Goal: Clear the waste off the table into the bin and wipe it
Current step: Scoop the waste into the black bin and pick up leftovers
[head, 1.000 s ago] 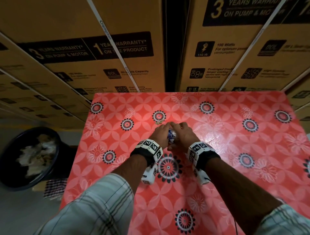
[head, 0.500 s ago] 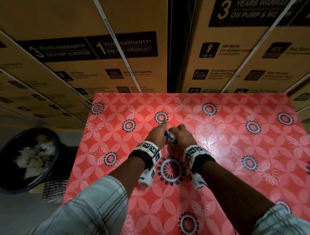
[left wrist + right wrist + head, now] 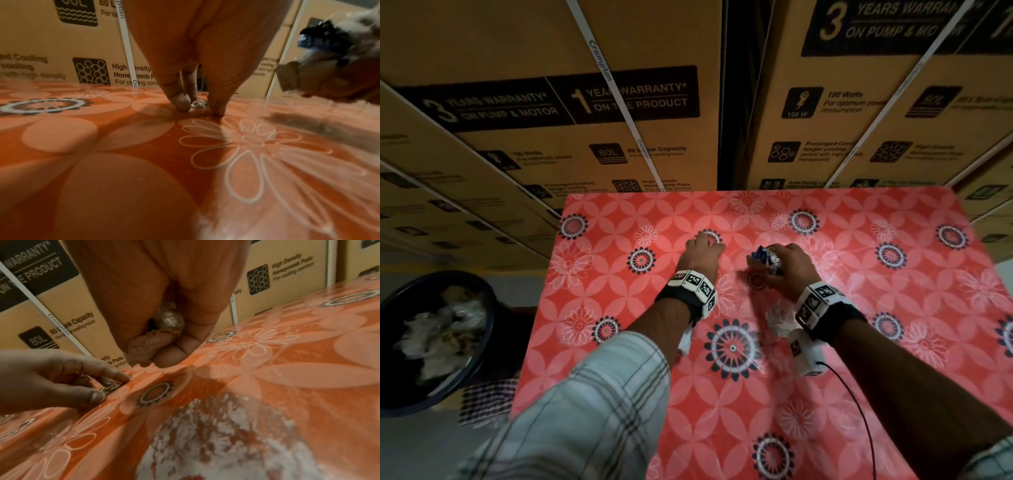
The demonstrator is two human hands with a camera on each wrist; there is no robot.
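Note:
My right hand (image 3: 774,265) grips a crumpled blue and silver wrapper (image 3: 764,256) just above the red floral table (image 3: 893,359). In the right wrist view the wrapper (image 3: 170,319) shows as a silvery wad inside the curled fingers (image 3: 176,345). My left hand (image 3: 704,240) reaches to the table further back and to the left. Its thumb and fingertips (image 3: 180,102) touch the cloth and pinch a small silvery scrap (image 3: 198,104). The black bin (image 3: 482,329) stands on the floor left of the table, with pale waste in it.
A white powdery smear (image 3: 779,317) lies on the cloth near my right wrist, and it is large in the right wrist view (image 3: 216,443). Stacked cardboard boxes (image 3: 585,102) wall off the table's far edge. A checked cloth (image 3: 486,401) lies on the floor by the bin.
Both hands were together on the wrapper at mid-table. They have parted: the right keeps the wrapper and has moved right, the left has reached forward to a small scrap.

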